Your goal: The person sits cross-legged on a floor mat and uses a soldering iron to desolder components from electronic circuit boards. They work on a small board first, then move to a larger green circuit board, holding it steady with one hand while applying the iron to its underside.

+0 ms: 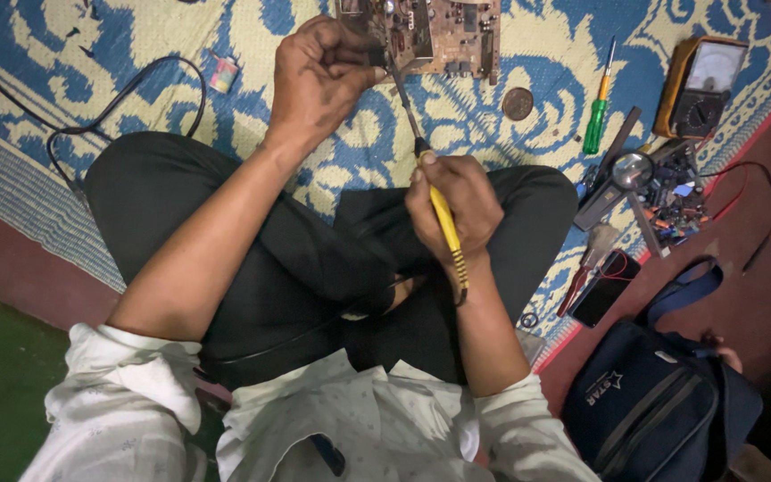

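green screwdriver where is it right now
In the head view the green screwdriver lies on the patterned mat, upper right, between the round brown disc and the yellow multimeter.

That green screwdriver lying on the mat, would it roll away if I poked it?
Probably a little. The green screwdriver has a round-looking handle and thin shaft, so a sideways poke could roll it. The woven mat looks rough and flat, which would likely stop it soon. It seems stiff and light, so it should be easy to lift.
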